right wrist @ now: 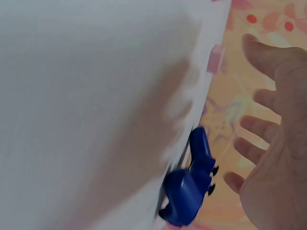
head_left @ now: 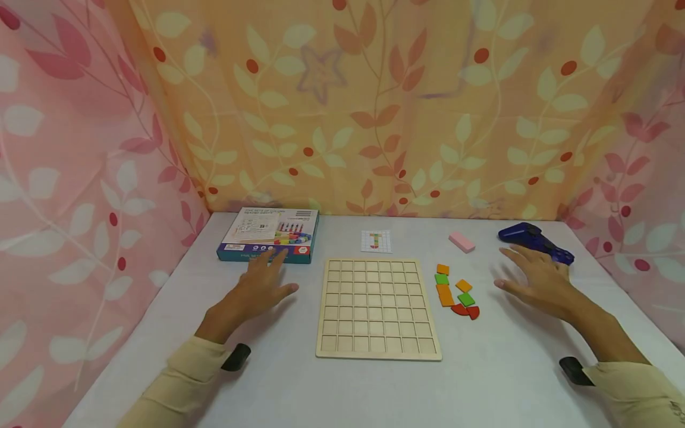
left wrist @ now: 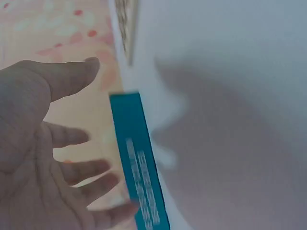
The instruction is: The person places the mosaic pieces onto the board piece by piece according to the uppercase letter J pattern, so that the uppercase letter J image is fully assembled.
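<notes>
My left hand (head_left: 259, 286) hovers with spread fingers just in front of a flat teal-edged box (head_left: 267, 235), holding nothing. Over on the right, my right hand (head_left: 540, 282) is likewise spread above the table, near a blue game controller (head_left: 535, 241). Between the hands lies a wooden grid board (head_left: 377, 309) with bare squares. Beside its right edge are several small flat pieces: orange ones such as an orange rectangle (head_left: 445, 295), green squares (head_left: 467, 299) and red curved pieces (head_left: 473, 312). Behind the board a small card (head_left: 376, 241) shows a coloured figure on a grid.
A pink block (head_left: 462, 242) sits between the card and the controller. The white table (head_left: 374, 392) is backed by an orange floral curtain (head_left: 374, 119), with pink floral cloth (head_left: 69, 178) at the sides. Dark wrist devices (head_left: 236, 357) show at both cuffs.
</notes>
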`<state>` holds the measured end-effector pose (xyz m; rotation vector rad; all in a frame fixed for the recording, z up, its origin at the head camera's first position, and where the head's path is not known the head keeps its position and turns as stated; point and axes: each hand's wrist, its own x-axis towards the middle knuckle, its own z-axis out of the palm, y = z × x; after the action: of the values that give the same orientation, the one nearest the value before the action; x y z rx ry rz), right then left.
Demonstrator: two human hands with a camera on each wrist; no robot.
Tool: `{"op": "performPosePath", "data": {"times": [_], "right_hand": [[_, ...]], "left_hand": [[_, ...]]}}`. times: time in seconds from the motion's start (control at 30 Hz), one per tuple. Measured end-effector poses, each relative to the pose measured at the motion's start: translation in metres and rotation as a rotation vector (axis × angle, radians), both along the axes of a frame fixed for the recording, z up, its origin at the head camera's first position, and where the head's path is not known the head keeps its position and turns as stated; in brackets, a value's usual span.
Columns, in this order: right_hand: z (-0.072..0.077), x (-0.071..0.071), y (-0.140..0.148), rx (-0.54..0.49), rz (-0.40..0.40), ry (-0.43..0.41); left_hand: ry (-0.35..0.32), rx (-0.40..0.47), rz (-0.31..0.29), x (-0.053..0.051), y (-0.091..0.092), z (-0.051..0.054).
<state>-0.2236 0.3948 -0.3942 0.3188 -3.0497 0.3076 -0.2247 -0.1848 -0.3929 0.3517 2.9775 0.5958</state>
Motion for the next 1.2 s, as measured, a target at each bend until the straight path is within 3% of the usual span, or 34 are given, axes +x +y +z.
{"op": "performPosePath", "data": {"times": [0.17,0.27,0.43,0.6,1.2], "right_hand": [[0.001,-0.006,-0.023,-0.056,0.035,-0.072],[0.000,-0.009,-0.037,-0.118,0.056,-0.104],[-0.003,-0.013,-0.053,-0.222,0.104,-0.145],[-0.006,-0.017,-0.060,-0.260,0.128,-0.164],[-0.006,-0.015,-0.062,-0.250,0.084,-0.205]], "left_hand": [[-0.134,0.238,-0.069,0.000,0.018,-0.002],[-0.180,0.339,-0.086,0.001,0.028,-0.005],[-0.219,0.412,-0.053,0.001,0.042,-0.013],[-0.277,0.507,-0.017,0.001,0.051,-0.018],[-0.297,0.536,0.032,0.002,0.062,-0.018]]}}
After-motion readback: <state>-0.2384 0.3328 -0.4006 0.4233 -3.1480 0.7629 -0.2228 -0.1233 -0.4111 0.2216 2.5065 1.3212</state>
